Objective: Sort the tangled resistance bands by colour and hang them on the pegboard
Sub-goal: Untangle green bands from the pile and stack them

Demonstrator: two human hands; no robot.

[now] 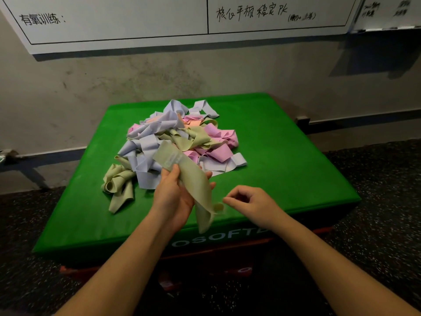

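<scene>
Left hand [175,197] grips an olive-green resistance band [196,179] just in front of the tangled pile [182,135] on a green soft plyo box [291,156]. The band slants down toward the nearer right hand [250,201], which is loosely curled, apparently empty, and just beside the band's lower end.

Illumination is moderate and comes from overhead: the whiteboard [114,19] casts a dark shadow strip on the wall [136,76] directly beneath it. The green pad [284,156] is evenly lit and saturated. The floor [376,201] is dim and grainy. Motion blur softens the lower end of the olive band [196,185] and the fingertips of the right hand [250,201]. Wide-angle distortion bows straight edges near the frame borders.
</scene>
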